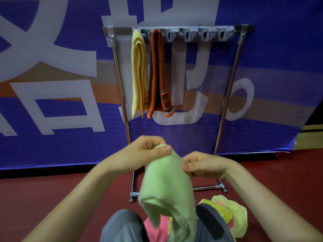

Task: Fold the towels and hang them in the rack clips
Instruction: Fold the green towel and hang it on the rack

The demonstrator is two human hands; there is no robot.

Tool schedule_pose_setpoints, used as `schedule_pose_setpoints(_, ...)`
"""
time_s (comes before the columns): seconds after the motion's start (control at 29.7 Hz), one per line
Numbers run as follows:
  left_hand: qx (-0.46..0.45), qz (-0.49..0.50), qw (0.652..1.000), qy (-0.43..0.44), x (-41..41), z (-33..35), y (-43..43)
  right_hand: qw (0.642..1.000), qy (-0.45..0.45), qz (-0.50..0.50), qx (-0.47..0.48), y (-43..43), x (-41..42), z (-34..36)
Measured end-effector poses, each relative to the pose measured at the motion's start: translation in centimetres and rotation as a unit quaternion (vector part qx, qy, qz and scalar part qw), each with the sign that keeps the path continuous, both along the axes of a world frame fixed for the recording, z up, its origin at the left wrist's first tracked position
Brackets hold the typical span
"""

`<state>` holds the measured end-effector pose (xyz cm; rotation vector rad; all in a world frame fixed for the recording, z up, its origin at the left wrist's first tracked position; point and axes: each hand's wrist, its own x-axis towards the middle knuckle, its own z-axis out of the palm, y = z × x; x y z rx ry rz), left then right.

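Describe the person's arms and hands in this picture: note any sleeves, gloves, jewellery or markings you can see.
The left hand and right hand are bare: no gloves, rings or markings show. Both forearms are uncovered to the picture's edge, with no sleeve, watch or bracelet in view. Nails look short and unpainted.

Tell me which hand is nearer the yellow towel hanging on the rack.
Left. The left hand grips the green towel almost directly below the yellow towel; the right hand pinches it lower and farther right.

Banner [262,49]: large white characters on blue, cropped by the frame and partly behind the rack [229,95].
Legible text: none.
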<state>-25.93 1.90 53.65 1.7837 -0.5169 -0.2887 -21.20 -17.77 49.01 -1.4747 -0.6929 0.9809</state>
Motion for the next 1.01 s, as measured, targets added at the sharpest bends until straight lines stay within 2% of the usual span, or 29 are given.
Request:
schedule_pose_setpoints(0.1,-0.012,0.042,0.999,0.016,-0.3,-0.3,0.9,0.999,-0.015,-0.035,0.034,-0.2,0.0,-0.2)
schedule_pose_setpoints(0.24,0.045,0.033,0.996,0.063,-0.2,-0.9,1.2,0.991,-0.015,-0.085,0.103,0.3,-0.3,2.5)
schedule_pose_setpoints(0.3,0.03,0.03,0.997,0.068,-0.2,-0.2,0.3,0.989,-0.048,-0.096,0.099,1.2,-0.4,4.2)
schedule_pose_setpoints(0.54,-0.04,0.068,0.997,-0.022,0.6,2.9,-1.1,0.984,-0.091,-0.14,0.061,1.5,0.1,6.4)
schedule_pose_setpoints(0.67,-0.09,0.069,0.993,-0.033,0.7,3.6,-1.7,0.985,-0.074,-0.152,0.023,0.6,-0.1,4.3)
schedule_pose_setpoints(0.74,-0.101,0.082,0.991,-0.018,0.9,3.6,-1.4,0.986,-0.052,-0.146,0.058,-0.2,-0.4,3.2)
schedule_pose_setpoints(0.88,-0.036,0.114,0.992,0.028,1.3,2.8,-1.2,0.97,-0.036,-0.193,0.147,-0.5,-0.3,3.6)
schedule_pose_setpoints(1.01,0.042,0.082,0.996,0.016,1.8,2.3,-1.9,0.969,-0.08,-0.188,0.138,0.2,0.5,5.1)
